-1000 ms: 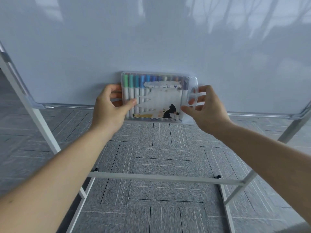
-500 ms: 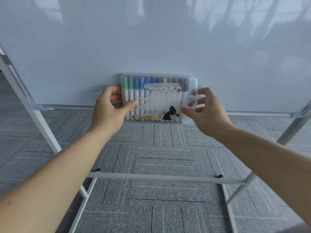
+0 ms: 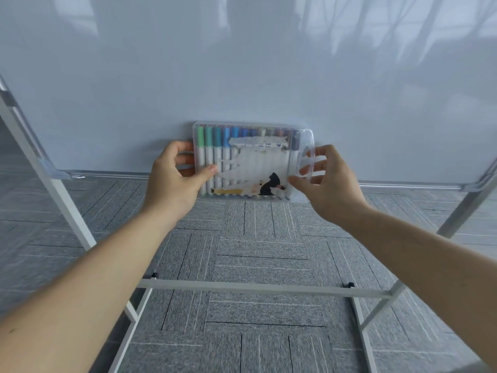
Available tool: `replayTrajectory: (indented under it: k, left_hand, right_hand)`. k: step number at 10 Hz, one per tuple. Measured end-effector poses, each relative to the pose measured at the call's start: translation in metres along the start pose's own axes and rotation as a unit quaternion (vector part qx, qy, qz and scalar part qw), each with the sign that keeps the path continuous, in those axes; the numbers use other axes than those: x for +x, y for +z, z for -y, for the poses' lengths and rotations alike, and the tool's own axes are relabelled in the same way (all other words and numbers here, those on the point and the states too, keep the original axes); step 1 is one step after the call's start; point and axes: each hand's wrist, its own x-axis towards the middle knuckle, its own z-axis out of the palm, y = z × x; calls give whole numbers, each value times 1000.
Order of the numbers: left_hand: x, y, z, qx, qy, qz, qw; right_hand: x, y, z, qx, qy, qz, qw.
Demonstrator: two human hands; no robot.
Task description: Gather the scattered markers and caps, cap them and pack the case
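Now our left hand (image 3: pixel 172 181) grips the left end of the marker case (image 3: pixel 250 162), our right hand (image 3: pixel 328 184) pinches its handle (image 3: pixel 308 146), at the near edge of the table (image 3: pixel 242 63).

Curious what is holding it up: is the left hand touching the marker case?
Touching. The head view shows the left hand pressing its thumb on the front of the marker case, fingers curled behind its left edge.

Soft, even daylight fills the scene, and the glossy white tabletop (image 3: pixel 242 63) carries pale window reflections beyond the right hand (image 3: pixel 326 184) and a dim shadow beyond the left hand (image 3: pixel 172 184). Between the hands, mild glare dulls the clear marker case (image 3: pixel 242 162). Wide-angle distortion bows the table legs (image 3: pixel 61 195) outward of each hand.
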Motion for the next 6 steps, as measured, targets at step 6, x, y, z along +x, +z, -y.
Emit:
replayTrajectory:
  k: [6]
  left_hand:
    - [2, -2, -2, 24, -10, 9, 1000]
  right_hand:
    - [0, -2, 5, -10, -2, 0, 1000]
